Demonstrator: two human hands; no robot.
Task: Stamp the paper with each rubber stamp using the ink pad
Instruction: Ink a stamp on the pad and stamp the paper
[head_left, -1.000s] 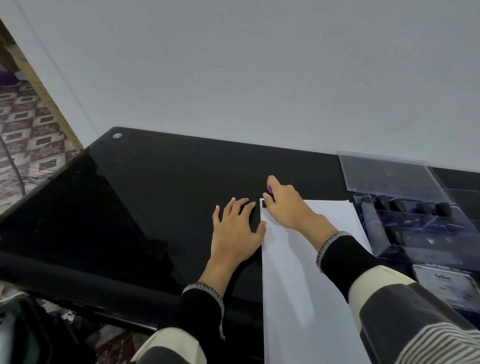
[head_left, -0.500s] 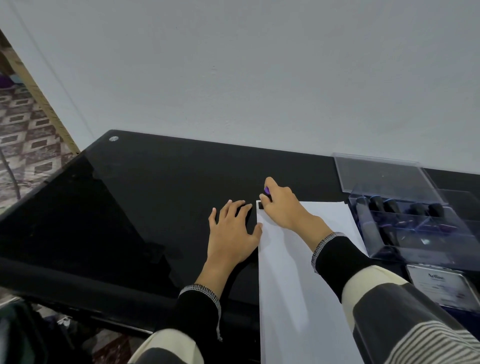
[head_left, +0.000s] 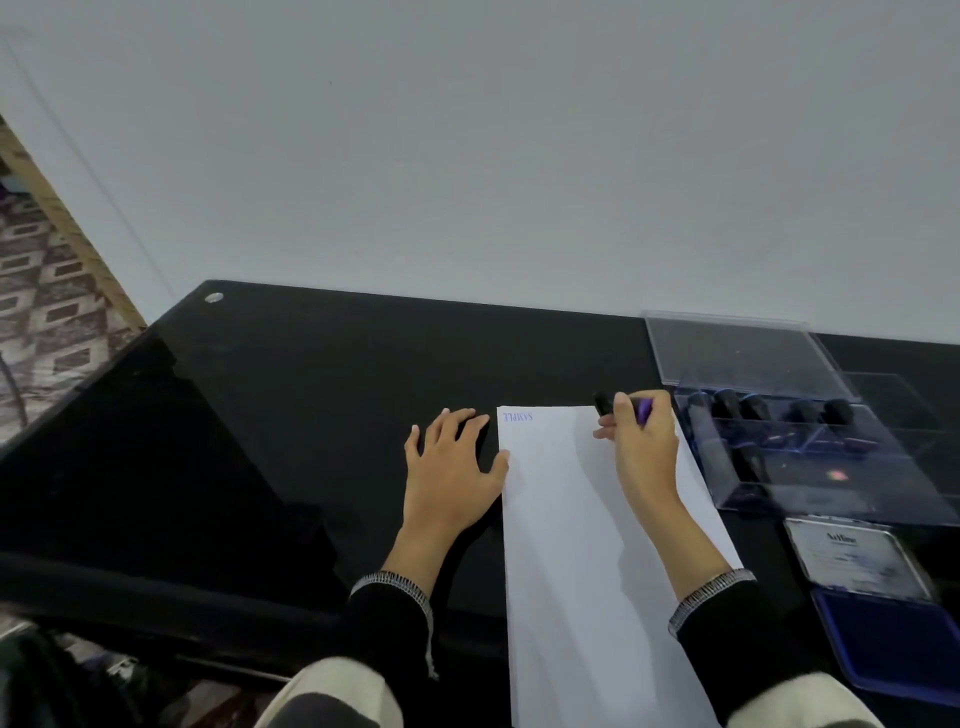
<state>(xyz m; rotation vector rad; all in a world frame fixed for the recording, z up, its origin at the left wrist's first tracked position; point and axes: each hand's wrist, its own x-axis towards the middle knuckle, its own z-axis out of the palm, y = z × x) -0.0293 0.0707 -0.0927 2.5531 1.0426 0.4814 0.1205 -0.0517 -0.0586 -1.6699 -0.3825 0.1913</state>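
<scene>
I am gripping the stamp in my right hand, left hand lying flat and released beside the paper, risking ink smears if it drags.

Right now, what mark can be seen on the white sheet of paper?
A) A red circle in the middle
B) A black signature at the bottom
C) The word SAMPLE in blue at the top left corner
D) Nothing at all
C: the paper carries a blue SAMPLE print at its far left corner, beside the left hand.
</scene>
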